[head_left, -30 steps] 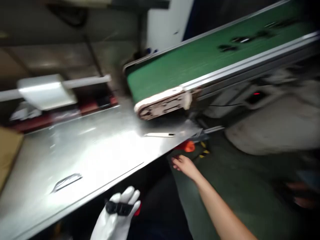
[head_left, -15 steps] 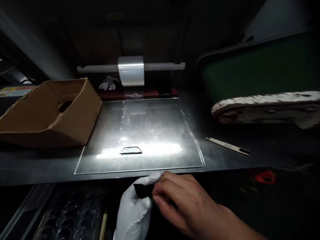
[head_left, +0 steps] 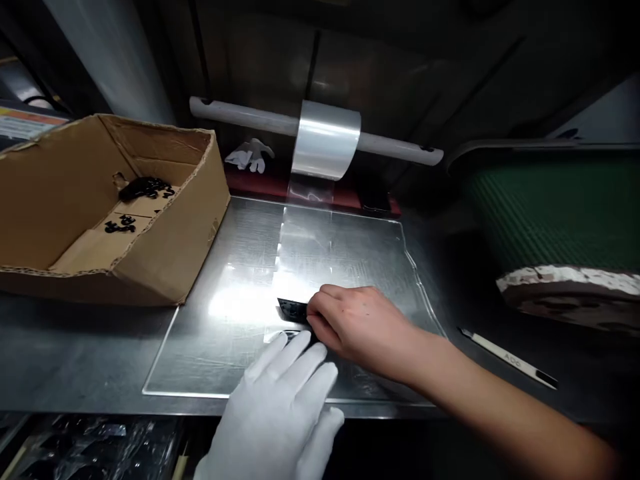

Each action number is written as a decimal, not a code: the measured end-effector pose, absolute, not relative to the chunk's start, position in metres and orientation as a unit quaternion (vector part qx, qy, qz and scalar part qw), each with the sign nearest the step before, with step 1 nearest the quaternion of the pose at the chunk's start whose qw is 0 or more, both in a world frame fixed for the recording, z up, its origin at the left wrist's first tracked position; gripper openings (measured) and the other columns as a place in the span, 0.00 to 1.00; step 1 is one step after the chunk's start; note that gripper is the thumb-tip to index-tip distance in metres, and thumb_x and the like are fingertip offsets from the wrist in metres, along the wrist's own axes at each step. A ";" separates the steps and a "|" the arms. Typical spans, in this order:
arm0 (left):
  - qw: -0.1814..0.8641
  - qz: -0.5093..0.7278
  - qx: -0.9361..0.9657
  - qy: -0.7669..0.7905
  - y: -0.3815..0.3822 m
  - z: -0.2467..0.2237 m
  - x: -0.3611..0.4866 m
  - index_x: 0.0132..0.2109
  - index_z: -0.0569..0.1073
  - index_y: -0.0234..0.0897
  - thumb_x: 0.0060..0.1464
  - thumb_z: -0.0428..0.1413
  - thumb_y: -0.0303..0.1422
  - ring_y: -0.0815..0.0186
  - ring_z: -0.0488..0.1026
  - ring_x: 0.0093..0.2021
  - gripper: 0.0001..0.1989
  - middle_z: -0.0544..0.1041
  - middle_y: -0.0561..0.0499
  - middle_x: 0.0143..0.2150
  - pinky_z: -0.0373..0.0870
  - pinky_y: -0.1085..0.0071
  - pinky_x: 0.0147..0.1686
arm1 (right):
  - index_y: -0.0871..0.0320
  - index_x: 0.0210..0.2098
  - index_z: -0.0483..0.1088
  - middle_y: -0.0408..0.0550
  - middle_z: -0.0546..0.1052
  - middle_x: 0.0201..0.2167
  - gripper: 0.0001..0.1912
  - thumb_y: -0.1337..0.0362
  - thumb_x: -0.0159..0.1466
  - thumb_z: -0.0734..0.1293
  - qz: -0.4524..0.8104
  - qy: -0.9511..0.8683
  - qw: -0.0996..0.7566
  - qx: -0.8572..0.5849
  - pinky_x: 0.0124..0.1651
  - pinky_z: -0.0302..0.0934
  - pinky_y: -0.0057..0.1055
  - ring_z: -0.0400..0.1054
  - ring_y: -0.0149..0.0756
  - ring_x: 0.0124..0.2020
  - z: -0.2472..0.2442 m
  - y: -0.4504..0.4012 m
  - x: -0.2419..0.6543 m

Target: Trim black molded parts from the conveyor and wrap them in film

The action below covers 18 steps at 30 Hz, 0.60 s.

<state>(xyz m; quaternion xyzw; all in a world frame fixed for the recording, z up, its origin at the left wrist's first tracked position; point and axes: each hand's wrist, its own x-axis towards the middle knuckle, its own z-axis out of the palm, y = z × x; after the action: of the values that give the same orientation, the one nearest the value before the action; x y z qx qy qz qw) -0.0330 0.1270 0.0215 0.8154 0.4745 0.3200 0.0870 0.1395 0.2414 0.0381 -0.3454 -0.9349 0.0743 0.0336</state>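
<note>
My right hand (head_left: 370,327), bare, pinches a small black flat piece (head_left: 291,311) at its right end, above or against a clear film strip (head_left: 305,250) on the transparent sheet (head_left: 200,357). In a white glove, my left hand (head_left: 280,407) lies with its fingers stretched out, fingertips at a second dark piece (head_left: 290,335) on the sheet. The fingers cover most of that second piece. The film comes down from a roll of clear film (head_left: 326,141) on a pale bar.
A cardboard box (head_left: 165,250) with small black parts (head_left: 145,189) inside stands at left. White gloves (head_left: 250,155) lie behind the sheet. On the right are a white-handled knife-like tool (head_left: 507,359) and a green-topped structure (head_left: 565,213). Below the bench edge is a clear tray (head_left: 95,447).
Both hands have moved from below the bench edge up over the sheet. My left hand has let go of the black piece, which my right hand still holds. The view has shifted and tilted.
</note>
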 end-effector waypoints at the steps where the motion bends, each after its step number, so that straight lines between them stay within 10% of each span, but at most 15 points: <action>1: 0.084 0.309 0.817 0.479 0.131 0.021 -0.032 0.48 0.80 0.38 0.59 0.56 0.30 0.50 0.83 0.48 0.12 0.85 0.42 0.50 0.82 0.56 0.47 | 0.59 0.36 0.75 0.46 0.78 0.30 0.10 0.66 0.72 0.64 0.074 -0.936 0.024 -0.342 0.26 0.50 0.32 0.69 0.33 0.24 0.037 0.242 0.138; 11: 0.098 0.310 0.814 0.480 0.133 0.011 -0.031 0.48 0.78 0.37 0.60 0.57 0.33 0.51 0.83 0.48 0.11 0.85 0.42 0.49 0.80 0.57 0.52 | 0.58 0.36 0.75 0.45 0.77 0.30 0.11 0.65 0.73 0.63 0.100 -0.936 -0.015 -0.336 0.27 0.51 0.32 0.68 0.32 0.25 0.039 0.249 0.136; 18: 0.194 0.449 0.718 0.496 0.108 -0.005 -0.050 0.58 0.80 0.47 0.59 0.64 0.28 0.53 0.80 0.58 0.21 0.85 0.52 0.56 0.69 0.61 0.68 | 0.55 0.43 0.76 0.45 0.78 0.35 0.08 0.63 0.74 0.63 0.158 -0.846 0.164 -0.481 0.36 0.63 0.30 0.72 0.33 0.33 0.043 0.209 0.236</action>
<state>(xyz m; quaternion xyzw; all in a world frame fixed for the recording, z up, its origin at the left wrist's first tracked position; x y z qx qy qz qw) -0.0497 0.1080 -0.0051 0.7177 0.4957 0.4488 0.1943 0.2356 0.2086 0.0432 -0.4812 -0.8464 0.1582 0.1642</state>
